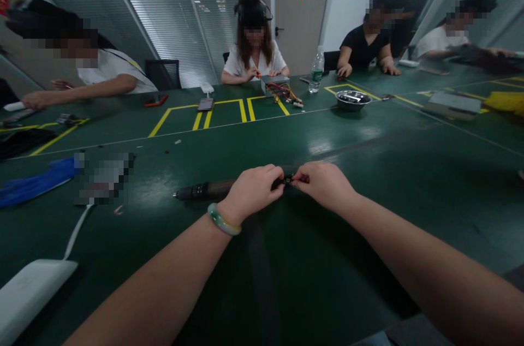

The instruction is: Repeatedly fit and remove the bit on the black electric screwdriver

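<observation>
An electric screwdriver (216,190) lies across the green table, its bit pointing left. My left hand (257,188), with a green-and-white bangle at the wrist, covers the tool's right end. Between both hands is a small dark piece with yellowish spots (288,179), too small to name. The left fingers are closed around its left side. From the right, my right hand (323,185) pinches it between thumb and fingertips. Whether the piece joins onto the screwdriver is hidden behind my left hand.
At left are a blue glove (39,181), a blurred-out phone (107,177) and a white power bank (35,294) cabled to it. Farther back stand a metal bowl (352,100), a bottle (316,70) and a grey box with wires (275,85). Several people sit across the table.
</observation>
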{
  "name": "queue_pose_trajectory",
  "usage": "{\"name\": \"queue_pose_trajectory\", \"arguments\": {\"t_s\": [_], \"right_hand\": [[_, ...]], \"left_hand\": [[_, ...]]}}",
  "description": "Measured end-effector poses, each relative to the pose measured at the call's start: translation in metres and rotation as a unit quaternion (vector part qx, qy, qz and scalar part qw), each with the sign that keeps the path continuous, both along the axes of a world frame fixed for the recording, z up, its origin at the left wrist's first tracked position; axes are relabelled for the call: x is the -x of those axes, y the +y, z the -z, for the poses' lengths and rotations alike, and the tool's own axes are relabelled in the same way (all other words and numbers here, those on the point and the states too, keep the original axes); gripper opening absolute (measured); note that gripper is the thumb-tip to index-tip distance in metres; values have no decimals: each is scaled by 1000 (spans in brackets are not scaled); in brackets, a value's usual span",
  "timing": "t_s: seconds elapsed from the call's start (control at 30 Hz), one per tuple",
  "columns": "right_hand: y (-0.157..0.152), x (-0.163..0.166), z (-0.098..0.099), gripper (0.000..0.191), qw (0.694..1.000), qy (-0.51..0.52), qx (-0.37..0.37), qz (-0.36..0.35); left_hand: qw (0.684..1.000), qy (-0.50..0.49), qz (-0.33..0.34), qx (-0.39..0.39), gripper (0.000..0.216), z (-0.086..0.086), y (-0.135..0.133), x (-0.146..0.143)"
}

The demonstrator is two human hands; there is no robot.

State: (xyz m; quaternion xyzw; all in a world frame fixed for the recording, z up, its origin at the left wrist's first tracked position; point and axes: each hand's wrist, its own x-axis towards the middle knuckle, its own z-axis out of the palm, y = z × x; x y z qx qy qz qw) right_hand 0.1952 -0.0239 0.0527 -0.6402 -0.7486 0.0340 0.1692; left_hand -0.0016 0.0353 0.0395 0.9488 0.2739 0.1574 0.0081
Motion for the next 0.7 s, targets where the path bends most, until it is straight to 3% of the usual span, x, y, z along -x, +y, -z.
{"name": "queue_pose_trajectory", "arguments": {"t_s": [0.7], "right_hand": [[3,1,12,4,998,8,-39,-41]], "left_hand": [[1000,2,-10,0,10,-1,0,-3]]}}
